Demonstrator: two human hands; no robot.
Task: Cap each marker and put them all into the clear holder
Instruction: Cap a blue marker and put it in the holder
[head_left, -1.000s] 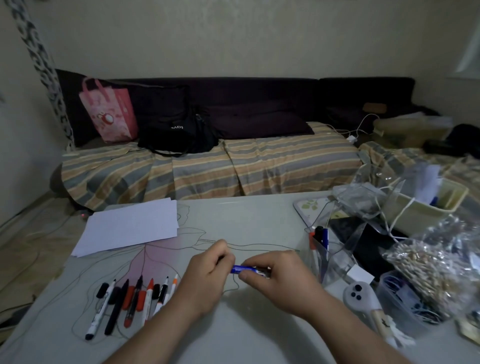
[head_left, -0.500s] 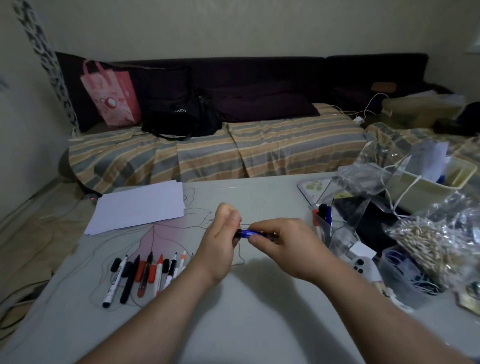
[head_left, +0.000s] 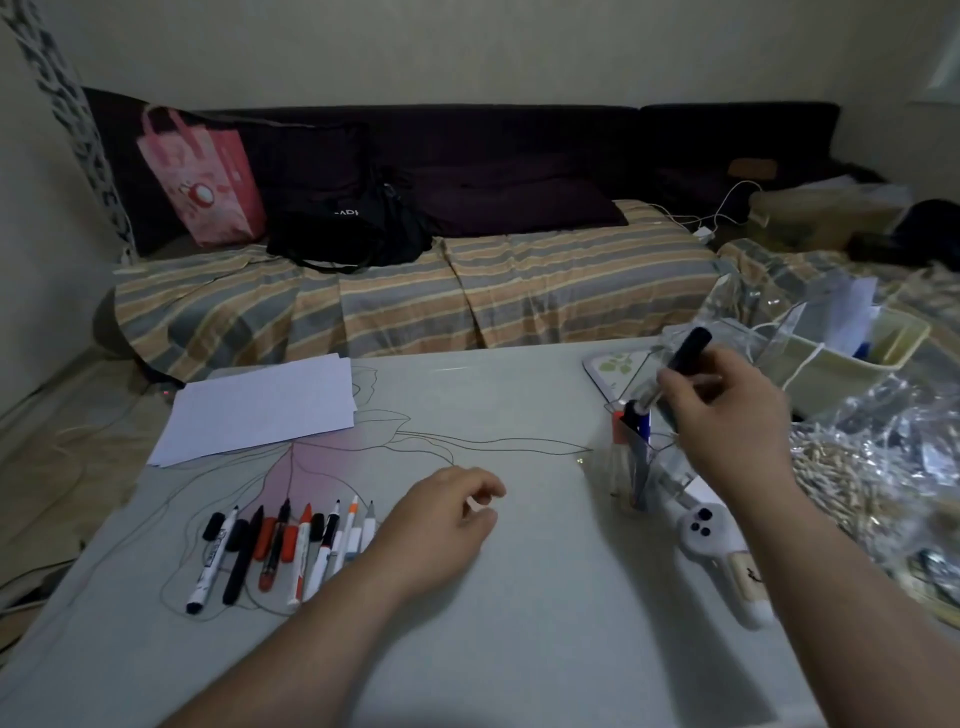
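**Marker going into the holder, watch that tilt**

Right hand (head_left: 727, 415), right of centre, is pinching a dark capped marker (head_left: 683, 361) at a slant, tip just over the clear holder (head_left: 641, 467) that already has a few in it. Left hand (head_left: 447, 514) rests empty and loosely curled beside the row of loose markers (head_left: 280, 545) at lower left. My worry: at that angle it could catch the rim and tip the light holder over.

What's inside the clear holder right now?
The clear holder holds at least two capped markers, one red-orange and one blue. The right hand is lowering another marker in. That hand covers the holder's right side.
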